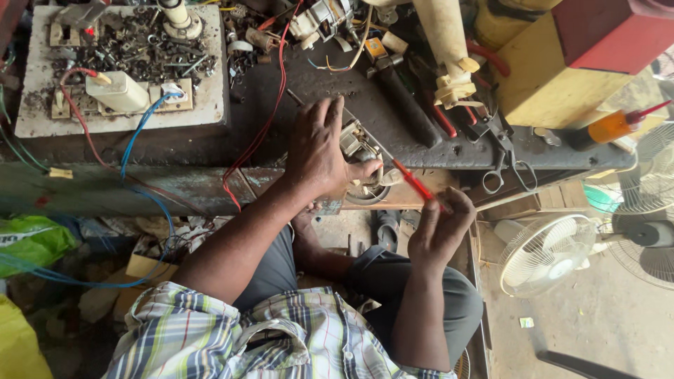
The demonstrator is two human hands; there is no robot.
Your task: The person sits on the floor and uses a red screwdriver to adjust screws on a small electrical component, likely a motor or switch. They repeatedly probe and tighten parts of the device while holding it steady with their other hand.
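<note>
Lower centre of the frame: plaid shirt [281, 337], grey trousers [407, 288]. Above, right of centre: right hand [439, 228] pinching a red-handled screwdriver [414, 180], tip angled toward the small motor [361, 158]. Frame centre: left hand [319, 151] clamped over that motor at the bench edge [175, 186]. Judgement: keep the motor pinned flat and the driver square to the screw. Right: scissors [509, 172], white fan [544, 253]. Upper left: tray of screws [133, 49].

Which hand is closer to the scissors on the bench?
Right. The right hand holding the red screwdriver sits just left of the scissors; the left hand grips the small motor, farther away.
</note>
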